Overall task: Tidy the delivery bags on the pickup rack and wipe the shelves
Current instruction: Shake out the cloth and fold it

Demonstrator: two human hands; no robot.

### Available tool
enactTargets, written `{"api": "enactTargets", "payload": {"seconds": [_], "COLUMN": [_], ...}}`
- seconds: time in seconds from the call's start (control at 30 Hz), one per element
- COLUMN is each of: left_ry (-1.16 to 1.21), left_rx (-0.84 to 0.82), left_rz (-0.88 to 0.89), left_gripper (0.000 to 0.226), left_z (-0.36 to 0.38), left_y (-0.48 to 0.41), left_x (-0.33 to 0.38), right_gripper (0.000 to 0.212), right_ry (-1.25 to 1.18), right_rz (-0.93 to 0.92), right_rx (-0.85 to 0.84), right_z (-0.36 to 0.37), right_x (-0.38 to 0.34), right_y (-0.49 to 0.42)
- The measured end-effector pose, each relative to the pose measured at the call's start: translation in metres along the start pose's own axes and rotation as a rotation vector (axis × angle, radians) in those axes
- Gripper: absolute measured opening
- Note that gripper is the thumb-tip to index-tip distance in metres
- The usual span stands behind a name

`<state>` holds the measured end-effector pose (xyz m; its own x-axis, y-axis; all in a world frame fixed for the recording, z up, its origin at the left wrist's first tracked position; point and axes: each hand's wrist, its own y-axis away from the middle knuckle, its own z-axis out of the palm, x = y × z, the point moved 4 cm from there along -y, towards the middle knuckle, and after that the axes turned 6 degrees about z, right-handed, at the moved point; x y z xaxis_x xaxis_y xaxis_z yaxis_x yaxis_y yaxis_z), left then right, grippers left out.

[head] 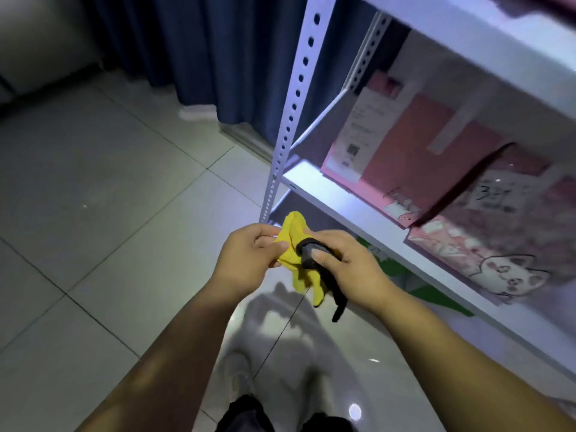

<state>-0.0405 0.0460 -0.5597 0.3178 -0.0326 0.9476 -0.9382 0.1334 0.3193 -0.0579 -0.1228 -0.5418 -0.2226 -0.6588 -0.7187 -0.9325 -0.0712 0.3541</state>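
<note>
1. The room has a glossy pale tiled floor (93,182) under dim bluish light. The wearer stands on it in front of the perforated white metal upright (296,98) of the pickup rack.
2. Just below that upright's foot, the left hand (249,254) pinches a crumpled yellow cloth (293,241) between thumb and fingers. The right hand (349,266) has its fingers curled round a dark grey strip of fabric (311,257) that hangs against the yellow. Whether the strip is part of the same cloth cannot be told.
3. The cloth is in the air and clear of the rack, so wiping looks not yet begun here.
4. To the right of the upright runs a white shelf board (349,207). A cat-print pink bag (498,257) stands on it, well to the right.
5. Nearer the upright, a tall pink paper bag (430,141) with a white receipt stands on the same board. The bags lean against one another rather than standing in a row, so tidying seems unfinished.
6. Under the board, right of the upright, something green (392,269) shows; it is too hidden to name.
7. Behind the upright hangs a dark blue pleated curtain (202,57).
</note>
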Motion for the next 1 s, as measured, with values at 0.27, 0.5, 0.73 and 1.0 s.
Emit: {"api": "enactTargets", "payload": {"seconds": [0.27, 0.5, 0.73, 1.0], "left_ry": [-0.177, -0.519, -0.429, -0.414], "left_rx": [0.100, 0.152, -0.244, -0.329], "left_rz": [0.205, 0.394, 0.366, 0.433], "left_gripper": [0.023, 0.011, 0.033, 0.024], "left_z": [-0.013, 0.026, 0.083, 0.093], "left_y": [0.074, 0.177, 0.281, 0.343], "left_x": [0.045, 0.074, 0.077, 0.095], "right_gripper": [0.026, 0.020, 0.025, 0.018], "right_ry": [-0.027, -0.171, -0.226, -0.402], "right_rz": [-0.016, -0.036, 0.007, 0.072], "right_rx": [0.198, 0.338, 0.427, 0.367], "right_z": [-0.045, -0.055, -0.061, -0.053], "right_x": [-0.036, -0.041, -0.045, -0.062], "right_y": [0.096, 0.204, 0.307, 0.382]}}
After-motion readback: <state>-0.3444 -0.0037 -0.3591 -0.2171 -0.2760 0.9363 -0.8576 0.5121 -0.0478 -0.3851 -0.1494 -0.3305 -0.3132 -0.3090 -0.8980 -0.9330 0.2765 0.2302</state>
